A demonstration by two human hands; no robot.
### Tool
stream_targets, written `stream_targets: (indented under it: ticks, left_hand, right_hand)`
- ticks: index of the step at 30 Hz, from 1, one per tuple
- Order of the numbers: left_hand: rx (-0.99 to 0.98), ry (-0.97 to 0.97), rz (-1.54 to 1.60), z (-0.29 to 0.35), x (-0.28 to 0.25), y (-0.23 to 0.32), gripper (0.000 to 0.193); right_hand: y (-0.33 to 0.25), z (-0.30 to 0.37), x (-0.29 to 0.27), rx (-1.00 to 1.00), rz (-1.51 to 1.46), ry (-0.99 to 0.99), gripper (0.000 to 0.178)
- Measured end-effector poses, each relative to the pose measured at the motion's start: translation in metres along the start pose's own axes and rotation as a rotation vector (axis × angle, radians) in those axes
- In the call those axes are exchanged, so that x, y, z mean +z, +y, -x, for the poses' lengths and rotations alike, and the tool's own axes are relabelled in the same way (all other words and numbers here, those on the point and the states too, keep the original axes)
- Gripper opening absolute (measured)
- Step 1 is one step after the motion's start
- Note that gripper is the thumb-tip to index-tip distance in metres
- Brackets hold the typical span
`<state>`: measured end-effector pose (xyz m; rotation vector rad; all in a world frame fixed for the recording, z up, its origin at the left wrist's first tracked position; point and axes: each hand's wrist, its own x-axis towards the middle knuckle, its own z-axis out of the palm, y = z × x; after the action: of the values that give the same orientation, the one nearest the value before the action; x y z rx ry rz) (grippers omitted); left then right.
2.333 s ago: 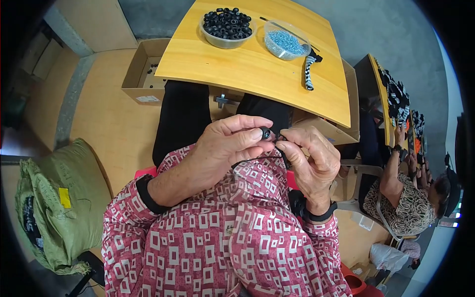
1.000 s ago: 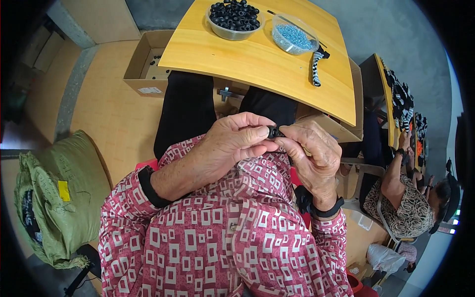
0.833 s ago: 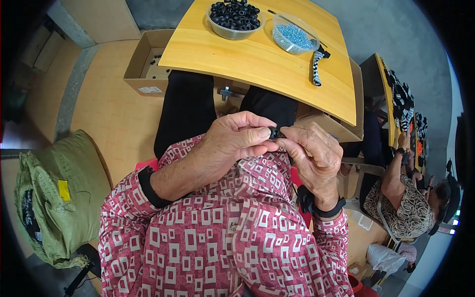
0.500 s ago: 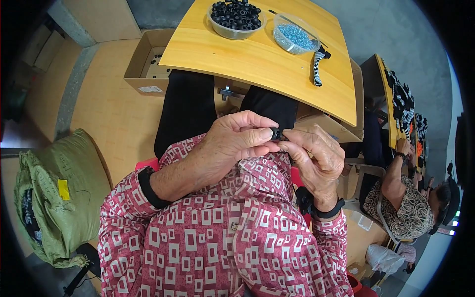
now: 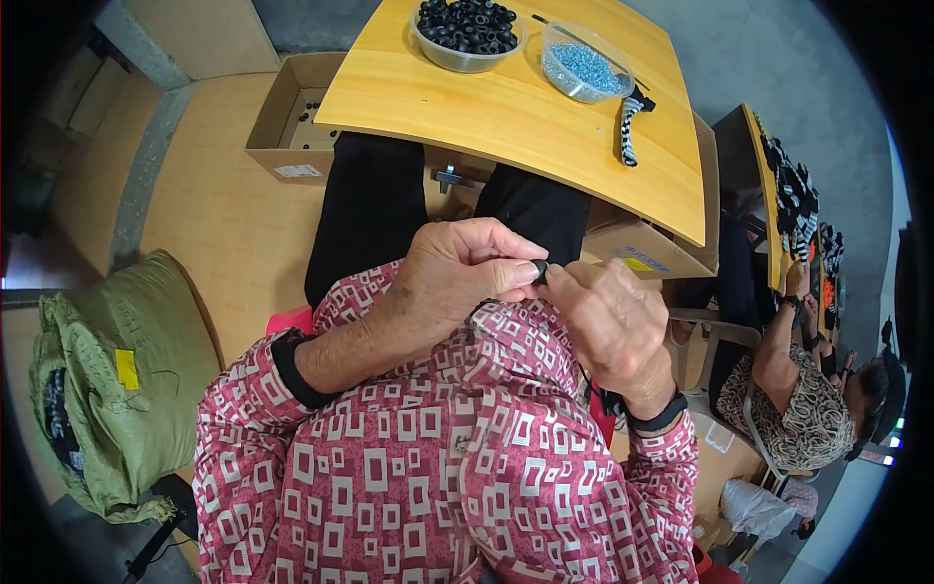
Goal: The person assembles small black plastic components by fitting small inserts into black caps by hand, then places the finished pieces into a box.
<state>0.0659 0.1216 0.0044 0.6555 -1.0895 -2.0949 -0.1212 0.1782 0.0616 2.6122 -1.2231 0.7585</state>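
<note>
A small black ring-like piece (image 5: 541, 270) is held in front of my belly, above my lap. My left hand (image 5: 452, 277) pinches it between thumb and fingertips. On its other side, my right hand (image 5: 613, 321) presses closed fingertips against the piece, its back turned upward; the right thumb is mostly hidden. On the yellow table (image 5: 467, 117) ahead stands a clear round tub (image 5: 462, 62) heaped with similar black rings (image 5: 467, 27). Right of it, another clear tub (image 5: 572, 91) holds light blue beads (image 5: 586, 66).
A black-and-white striped piece (image 5: 628, 131) lies near the table's right side. An open cardboard box (image 5: 268, 146) sits below left, another box (image 5: 632, 248) below right. A stuffed green sack (image 5: 146, 360) stands at my left. At the right, another person (image 5: 788, 399) sits by a second table.
My right hand has rolled over so its back faces up, with fingers curled at the black ring. My left hand keeps its pinch. The view has shifted slightly.
</note>
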Motion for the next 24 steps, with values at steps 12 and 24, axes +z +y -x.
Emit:
stream_targets:
  ticks: [12, 24]
  left_hand:
    - [0.116, 0.024, -0.221, 0.000, -0.006, -0.008, 0.014]
    - [0.067, -0.040, -0.272, 0.002, -0.002, 0.005, 0.016]
  right_hand:
    - [-0.004, -0.002, 0.006, -0.030, 0.061, -0.164, 0.020]
    - [0.000, 0.000, 0.003, 0.246, -0.359, -0.005, 0.017]
